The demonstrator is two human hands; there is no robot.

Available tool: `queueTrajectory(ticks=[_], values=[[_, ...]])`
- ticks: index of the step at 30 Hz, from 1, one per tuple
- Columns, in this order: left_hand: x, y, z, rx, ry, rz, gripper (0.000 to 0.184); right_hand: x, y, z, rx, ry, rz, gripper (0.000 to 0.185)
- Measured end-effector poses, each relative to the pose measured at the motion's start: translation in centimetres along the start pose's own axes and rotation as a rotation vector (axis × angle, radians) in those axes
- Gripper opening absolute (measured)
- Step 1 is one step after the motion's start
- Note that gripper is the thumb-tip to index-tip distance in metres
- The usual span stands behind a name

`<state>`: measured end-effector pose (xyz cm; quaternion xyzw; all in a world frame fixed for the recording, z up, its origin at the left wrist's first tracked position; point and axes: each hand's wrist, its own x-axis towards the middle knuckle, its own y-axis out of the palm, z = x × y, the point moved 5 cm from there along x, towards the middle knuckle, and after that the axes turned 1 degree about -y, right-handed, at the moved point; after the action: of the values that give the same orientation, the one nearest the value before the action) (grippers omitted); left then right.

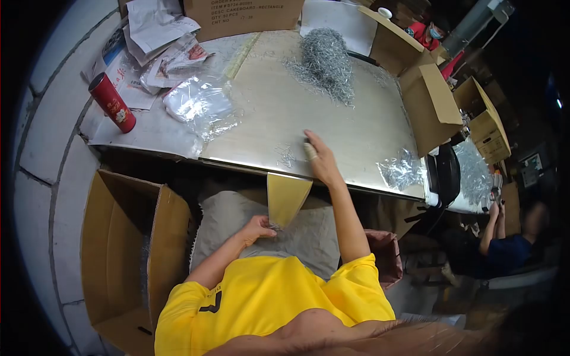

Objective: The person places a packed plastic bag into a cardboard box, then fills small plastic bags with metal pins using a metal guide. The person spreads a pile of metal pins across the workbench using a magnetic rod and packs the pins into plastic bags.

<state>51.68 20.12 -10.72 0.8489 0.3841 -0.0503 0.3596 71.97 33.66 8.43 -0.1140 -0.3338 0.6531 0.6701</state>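
My right hand (pixel 321 159) reaches over the metal tabletop (pixel 267 113), fingers stretched out, with a pale wrap on one finger. Just left of it lies a small scatter of thin silvery metal pins (pixel 286 155). Below the table's front edge hangs a yellowish tapered chute (pixel 288 199). At its lower end my left hand (pixel 256 229) is curled around small metal pins (pixel 275 226); its fingertips are partly hidden. Farther back on the table rises a large heap of similar silvery pins (pixel 328 62).
Clear plastic bags (pixel 202 107), papers (pixel 157 35) and a red cylinder (pixel 112 103) occupy the table's left. More pins (pixel 402 171) lie at the right corner. An open carton (pixel 122 255) stands lower left; another (pixel 430 107) is at right. Co-workers (pixel 504 246) sit beyond.
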Motion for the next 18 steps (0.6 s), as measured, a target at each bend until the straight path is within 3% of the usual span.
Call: queueTrajectory(ticks=[3, 5, 8, 10, 12, 18], values=[[0.2, -0.3, 0.1, 0.095, -0.036, -0.071, 0.04, -0.7, 3.8, 1.9, -0.431, -0.193, 0.135, 0.046], [-0.1, 0.3, -0.4, 0.181, 0.0, -0.036, 0.041, -2.2, 5.4, 3.4, -0.489, -0.288, 0.068, 0.043], [0.0, -0.7, 0.6, 0.202, 0.005, -0.021, 0.044, -5.6, 5.1, 5.6, -0.45, -0.265, 0.067, 0.04], [-1.2, -0.3, -0.5, 0.406, -0.137, -0.097, 0.047, -8.6, 3.8, 7.0, -0.339, -0.177, 0.132, 0.04], [-0.8, -0.6, 0.2, 0.205, -0.002, 0.061, 0.052, -11.3, 1.7, 8.7, -0.196, -0.092, 0.12, 0.039], [-1.6, 2.0, -2.1, 0.003, -0.047, 0.09, 0.052, -15.7, 2.5, 5.6, 0.085, 0.07, 0.147, 0.037]])
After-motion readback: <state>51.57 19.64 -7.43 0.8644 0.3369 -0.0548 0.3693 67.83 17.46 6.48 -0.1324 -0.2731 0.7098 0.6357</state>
